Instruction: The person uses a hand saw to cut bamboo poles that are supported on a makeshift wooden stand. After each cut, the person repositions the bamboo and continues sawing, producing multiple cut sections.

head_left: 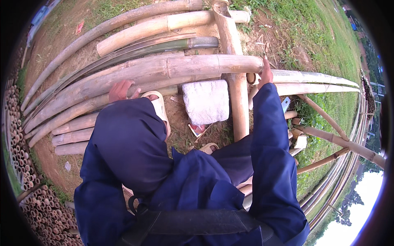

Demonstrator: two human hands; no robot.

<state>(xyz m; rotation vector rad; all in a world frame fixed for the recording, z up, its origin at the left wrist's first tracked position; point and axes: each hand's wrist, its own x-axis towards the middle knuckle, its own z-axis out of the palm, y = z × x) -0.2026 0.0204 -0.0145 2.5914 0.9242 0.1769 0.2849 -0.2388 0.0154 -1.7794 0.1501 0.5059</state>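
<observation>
The left hand [121,90] lies on top of a thick bamboo pole [164,71] that runs from about nine o'clock toward two o'clock across the middle of the view; its fingers curl over the pole's upper side, pressed together. The right hand [265,76] sits at the pole's cut end, at about one o'clock, thumb upward; whether its fingers grip the end or only rest against it cannot be told, since the dark blue sleeve [269,135] covers the wrist and palm side. Beneath the pole an upright bamboo post [236,102] crosses it at right angles, running from twelve o'clock down to the centre. A pale stone block [206,101] lies on the ground just left of that post, below the pole. More bamboo poles [152,26] are stacked beyond it at eleven to twelve o'clock, and thinner curved ones [324,78] sweep off at three o'clock. Bundled cut bamboo ends [18,147] line the nine o'clock rim. A pale sandal [159,107] shows beside the left hand.
</observation>
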